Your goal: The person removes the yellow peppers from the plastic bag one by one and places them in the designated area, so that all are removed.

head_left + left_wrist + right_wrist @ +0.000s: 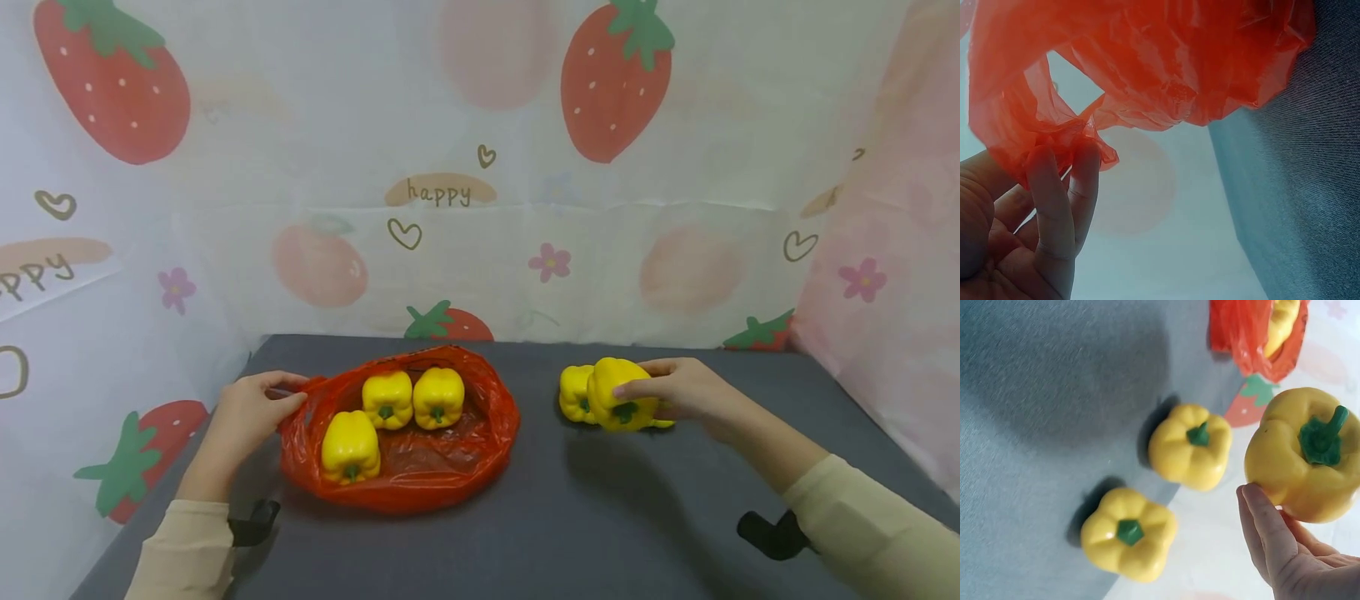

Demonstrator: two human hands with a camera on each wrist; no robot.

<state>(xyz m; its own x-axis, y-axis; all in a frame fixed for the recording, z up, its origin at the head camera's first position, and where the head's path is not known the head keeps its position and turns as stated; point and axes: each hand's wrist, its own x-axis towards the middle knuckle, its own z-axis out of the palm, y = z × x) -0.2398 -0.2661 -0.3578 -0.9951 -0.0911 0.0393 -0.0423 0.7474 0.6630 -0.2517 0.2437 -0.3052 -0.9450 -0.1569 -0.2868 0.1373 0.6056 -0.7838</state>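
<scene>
A red plastic bag (450, 492) lies with its mouth spread wide on the dark table, and 3 yellow bell peppers (351, 446) rest inside it. My left hand (251, 408) pinches the bag's left rim; in the left wrist view the fingertips (1047, 169) grip the gathered red plastic. To the right of the bag, my right hand (686, 392) holds a yellow bell pepper (618, 387) above the table, its green stem showing. Behind and below that one, 2 more yellow peppers stand on the table, plain in the right wrist view as a nearer pepper (1191, 447) and another pepper (1129, 534).
The dark grey cloth-covered table (525, 533) runs back to a white sheet (517, 275) printed with strawberries, hearts and the word "happy". More printed sheet walls stand at the left and right. A dark strap piece (776, 533) sits at the right wrist.
</scene>
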